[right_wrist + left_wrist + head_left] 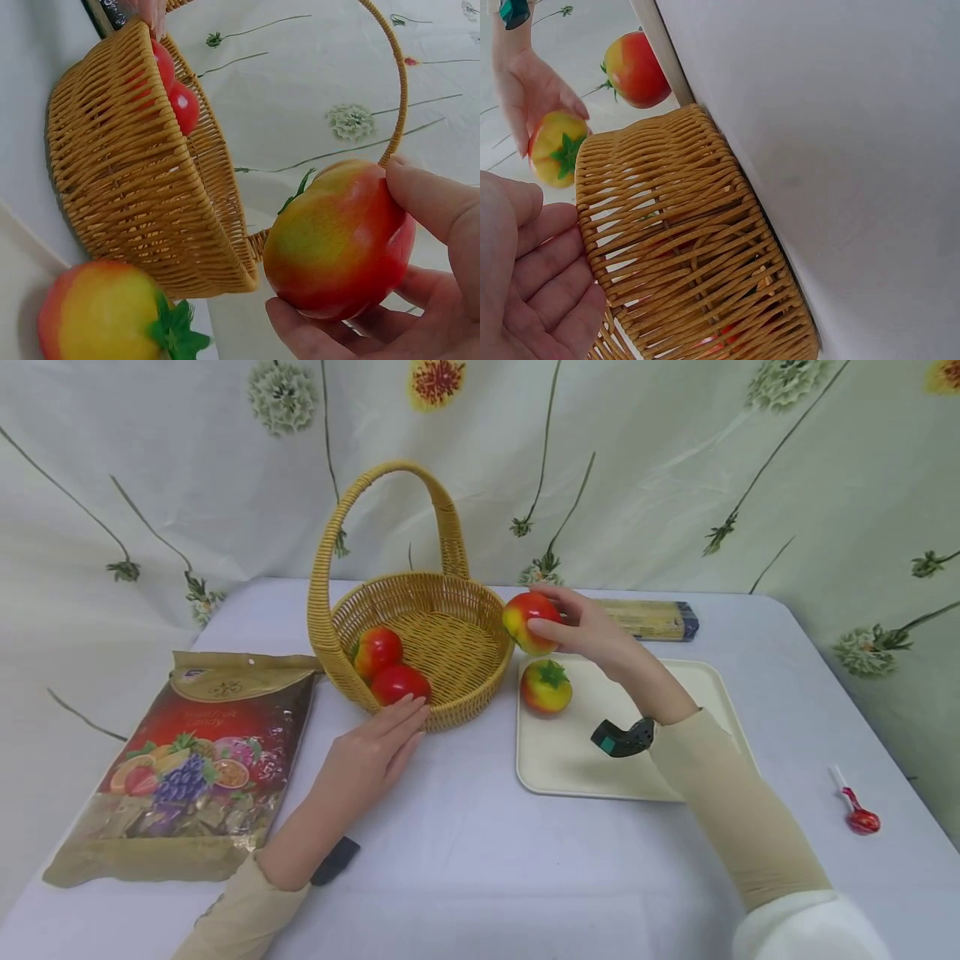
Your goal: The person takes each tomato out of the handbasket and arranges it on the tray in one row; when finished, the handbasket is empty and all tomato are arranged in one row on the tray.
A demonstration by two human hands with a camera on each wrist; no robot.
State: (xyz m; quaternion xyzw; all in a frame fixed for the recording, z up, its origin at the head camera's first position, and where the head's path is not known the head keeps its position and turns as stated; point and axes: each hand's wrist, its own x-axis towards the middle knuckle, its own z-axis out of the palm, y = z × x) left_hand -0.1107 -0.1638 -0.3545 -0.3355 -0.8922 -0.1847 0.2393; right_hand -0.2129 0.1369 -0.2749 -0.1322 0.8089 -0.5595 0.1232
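My right hand [588, 631] grips a red-and-yellow tomato [531, 622] between thumb and fingers, raised beside the right rim of the wicker basket [471, 706]. In the right wrist view, that tomato [337, 247] shows a green stem end facing the basket. With fingers nearly straight, my left hand [371, 747] touches the basket's front rim, as the left wrist view also shows. Two red tomatoes [378, 652] lie inside the basket at its left. Another tomato [546, 687], green leaves upward, sits on the cream tray [600, 777] below my right hand.
A fruit candy bag [202, 760] lies flat left of the basket. Behind the tray is a long yellowish pack [652, 619], partly hidden by my right hand. A red lollipop [862, 820] lies at the table's right. The basket's tall handle [320, 568] arches upward.
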